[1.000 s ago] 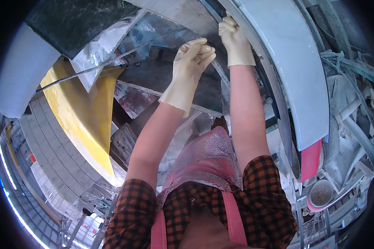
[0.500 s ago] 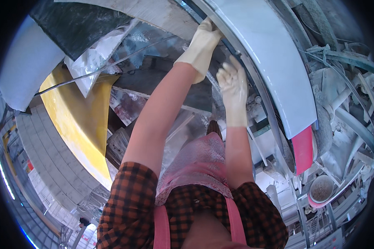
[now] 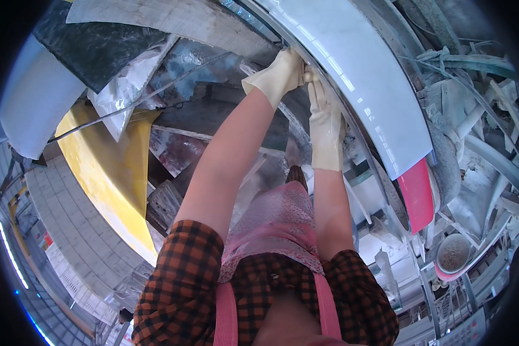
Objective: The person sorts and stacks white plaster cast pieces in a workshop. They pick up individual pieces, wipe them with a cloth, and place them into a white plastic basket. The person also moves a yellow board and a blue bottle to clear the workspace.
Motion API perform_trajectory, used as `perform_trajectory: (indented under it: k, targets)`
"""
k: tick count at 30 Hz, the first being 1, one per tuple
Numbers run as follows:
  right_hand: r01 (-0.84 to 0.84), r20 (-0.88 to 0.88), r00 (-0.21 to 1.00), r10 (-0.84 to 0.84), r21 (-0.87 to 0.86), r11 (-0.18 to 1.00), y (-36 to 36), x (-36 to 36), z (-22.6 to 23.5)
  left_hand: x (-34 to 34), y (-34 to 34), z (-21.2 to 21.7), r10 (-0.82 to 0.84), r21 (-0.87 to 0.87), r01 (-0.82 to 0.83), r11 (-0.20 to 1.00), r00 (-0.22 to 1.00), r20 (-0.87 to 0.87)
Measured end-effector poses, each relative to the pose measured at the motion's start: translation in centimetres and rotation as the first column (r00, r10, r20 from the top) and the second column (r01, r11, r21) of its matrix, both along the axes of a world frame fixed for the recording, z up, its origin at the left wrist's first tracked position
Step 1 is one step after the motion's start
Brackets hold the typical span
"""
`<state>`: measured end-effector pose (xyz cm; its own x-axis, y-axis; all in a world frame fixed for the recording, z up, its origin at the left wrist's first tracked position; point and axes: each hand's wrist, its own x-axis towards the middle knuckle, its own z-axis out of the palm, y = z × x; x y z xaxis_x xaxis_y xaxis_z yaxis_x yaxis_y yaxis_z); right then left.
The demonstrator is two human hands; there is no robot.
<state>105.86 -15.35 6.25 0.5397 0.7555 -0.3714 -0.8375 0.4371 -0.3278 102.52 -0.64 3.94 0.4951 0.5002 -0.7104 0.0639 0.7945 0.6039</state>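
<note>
Both my hands wear cream rubber gloves. They meet beneath the near edge of a long, glossy white panel [image 3: 363, 86], which lies along a curved-looking metal rail. My left hand [image 3: 281, 74] is closed against the underside of that edge, its fingertips mostly hidden. Just to its right, my right hand [image 3: 325, 115] reaches up with bent fingers, the tips touching or almost touching the left glove. Whatever lies between the fingers is too small or too covered to make out. A pink piece [image 3: 418, 196] adjoins the panel's near end.
To the left are a yellow sheet [image 3: 106, 164], a dark green sheet [image 3: 98, 43] and a thin rod [image 3: 115, 106] crossing in front. A bucket [image 3: 452, 254] with grainy contents stands at the lower right. Dusty frames and pipes [image 3: 493, 167] crowd the right side.
My right hand has risen from open air to my left hand, its fingers now bent in. The left hand stays at the panel's edge with its wrist turned somewhat. The whole view has shifted slightly.
</note>
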Motion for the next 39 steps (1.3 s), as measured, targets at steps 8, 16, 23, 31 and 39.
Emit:
perform_trajectory:
  k: [8, 16, 23, 31, 39]
  targets:
    - [-0.010, 0.641, 0.733, 0.227, -0.324, 0.946, 3.4, -2.2, 3.0, -1.1, -0.6, 1.3, -0.091, 0.754, 0.475, 0.453, 0.866, -0.491]
    - [-0.064, 0.682, 0.603, 0.414, -0.476, 0.877, 6.6, 0.4, 1.2, -3.7, -0.4, 3.0, -0.524, 0.582, 0.813, -0.017, 0.489, -0.698]
    - [-0.141, 0.095, 0.985, 0.147, -0.066, 0.988, 8.1, 2.9, -3.7, -2.1, 0.3, 0.8, 0.155, 0.387, 0.816, -0.429, 0.488, -0.859]
    - [-0.241, -0.205, 0.943, 0.262, 0.119, 0.963, 5.6, 2.7, -7.7, -1.6, 4.9, -4.8, -0.113, 0.758, 0.016, 0.653, 0.991, 0.076]
    - [-0.367, -0.081, 0.926, 0.369, -0.422, 0.829, 6.6, -1.8, -1.8, -5.9, -4.4, 5.3, 0.071, 0.165, -0.088, 0.982, 0.992, 0.109]
